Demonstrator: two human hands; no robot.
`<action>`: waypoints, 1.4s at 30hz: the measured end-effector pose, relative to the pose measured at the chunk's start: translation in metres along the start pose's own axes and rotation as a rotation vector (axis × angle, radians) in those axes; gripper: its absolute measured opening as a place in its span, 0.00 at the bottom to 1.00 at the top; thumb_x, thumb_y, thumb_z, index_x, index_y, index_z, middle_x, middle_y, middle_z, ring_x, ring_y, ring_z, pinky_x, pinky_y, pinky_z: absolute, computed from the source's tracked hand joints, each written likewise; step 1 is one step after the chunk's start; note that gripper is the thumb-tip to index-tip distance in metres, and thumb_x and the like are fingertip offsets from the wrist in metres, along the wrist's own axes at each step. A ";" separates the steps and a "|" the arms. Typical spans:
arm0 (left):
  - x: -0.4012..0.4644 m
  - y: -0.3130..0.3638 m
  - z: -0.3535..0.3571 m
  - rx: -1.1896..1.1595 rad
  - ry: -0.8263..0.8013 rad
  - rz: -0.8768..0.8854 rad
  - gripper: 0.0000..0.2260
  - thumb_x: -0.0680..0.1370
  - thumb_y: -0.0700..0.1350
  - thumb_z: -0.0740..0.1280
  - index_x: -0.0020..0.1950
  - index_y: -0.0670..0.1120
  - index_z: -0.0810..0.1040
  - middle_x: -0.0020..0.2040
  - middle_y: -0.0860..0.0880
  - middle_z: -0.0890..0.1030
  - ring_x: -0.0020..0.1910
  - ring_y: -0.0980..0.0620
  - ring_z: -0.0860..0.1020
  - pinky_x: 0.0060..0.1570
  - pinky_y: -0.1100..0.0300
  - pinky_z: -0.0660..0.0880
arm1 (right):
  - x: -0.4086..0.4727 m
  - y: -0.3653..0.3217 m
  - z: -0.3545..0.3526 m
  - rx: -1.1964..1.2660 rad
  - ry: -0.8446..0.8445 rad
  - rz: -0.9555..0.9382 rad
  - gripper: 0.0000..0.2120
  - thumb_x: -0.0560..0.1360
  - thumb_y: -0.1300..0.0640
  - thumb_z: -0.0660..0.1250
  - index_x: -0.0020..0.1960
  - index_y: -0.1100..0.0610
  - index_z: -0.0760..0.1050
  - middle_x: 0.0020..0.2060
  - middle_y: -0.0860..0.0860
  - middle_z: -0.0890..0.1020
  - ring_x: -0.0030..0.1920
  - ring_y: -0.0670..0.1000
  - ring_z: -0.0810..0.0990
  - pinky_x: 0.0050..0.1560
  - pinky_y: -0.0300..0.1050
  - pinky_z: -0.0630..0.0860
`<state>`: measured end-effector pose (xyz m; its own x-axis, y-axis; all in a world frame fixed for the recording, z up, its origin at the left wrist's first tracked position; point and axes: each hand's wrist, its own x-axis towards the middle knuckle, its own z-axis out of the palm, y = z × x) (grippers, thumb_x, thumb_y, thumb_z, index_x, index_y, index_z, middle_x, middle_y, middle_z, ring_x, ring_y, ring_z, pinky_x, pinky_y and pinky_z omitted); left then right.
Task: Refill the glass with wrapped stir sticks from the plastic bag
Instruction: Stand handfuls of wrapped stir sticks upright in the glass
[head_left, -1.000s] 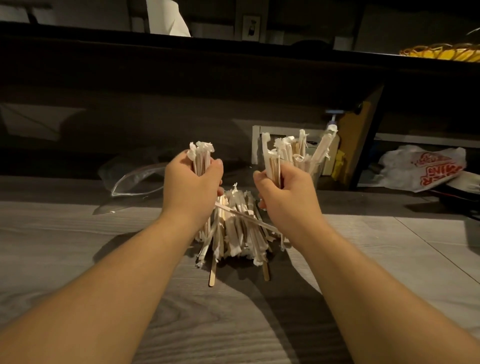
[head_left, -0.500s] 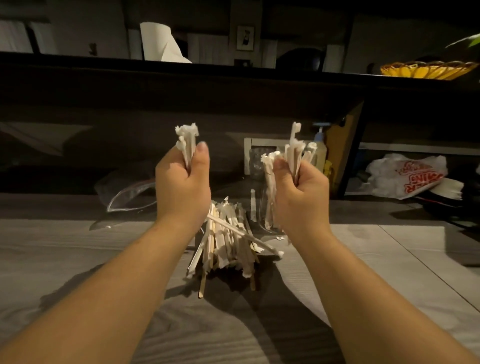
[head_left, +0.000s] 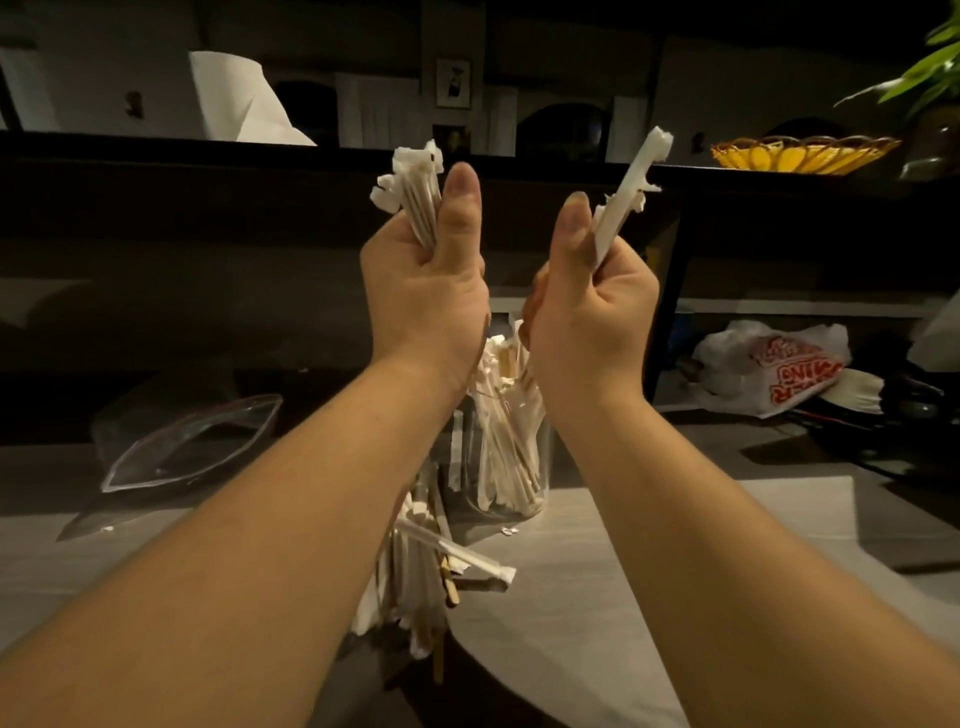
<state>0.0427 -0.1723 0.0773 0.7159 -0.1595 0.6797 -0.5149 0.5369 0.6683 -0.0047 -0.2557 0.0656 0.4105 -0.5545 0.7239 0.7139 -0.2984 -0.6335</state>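
1. Glass stands on the tabletop, below and between my raised wrists, already part-filled with wrapped sticks.
2. My left hand grips a bundle of wrapped stir sticks; my right hand grips a smaller bundle, tips tilted right.
3. Bring each bundle upright over the rim, then lower it before easing either grip, so ends do not catch.
4. More sticks lie in a loose pile just in front of the glass.
5. Plastic bag lies open, well left.
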 end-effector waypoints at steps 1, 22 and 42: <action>0.004 -0.003 0.003 -0.021 -0.004 -0.007 0.21 0.82 0.56 0.62 0.31 0.50 0.67 0.25 0.52 0.65 0.23 0.53 0.61 0.24 0.55 0.60 | 0.004 0.002 0.000 -0.009 -0.001 -0.016 0.19 0.83 0.50 0.60 0.35 0.56 0.68 0.27 0.55 0.69 0.28 0.56 0.66 0.30 0.54 0.66; -0.006 -0.074 -0.015 0.439 -0.083 -0.281 0.20 0.83 0.55 0.61 0.37 0.46 0.79 0.29 0.49 0.80 0.29 0.53 0.79 0.31 0.61 0.77 | 0.014 0.037 -0.019 -0.154 0.033 -0.094 0.16 0.84 0.52 0.60 0.39 0.56 0.72 0.25 0.46 0.75 0.26 0.47 0.76 0.28 0.45 0.77; -0.018 -0.061 -0.030 0.658 -0.269 -0.233 0.13 0.84 0.54 0.57 0.52 0.53 0.80 0.56 0.52 0.77 0.53 0.60 0.76 0.47 0.61 0.71 | -0.012 0.053 -0.036 -0.584 -0.327 0.244 0.19 0.83 0.44 0.59 0.44 0.57 0.77 0.46 0.59 0.79 0.49 0.60 0.78 0.53 0.66 0.77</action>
<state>0.0756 -0.1778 0.0153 0.7441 -0.4511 0.4927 -0.6005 -0.1284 0.7893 0.0079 -0.2922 0.0134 0.7347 -0.4244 0.5293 0.1964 -0.6138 -0.7646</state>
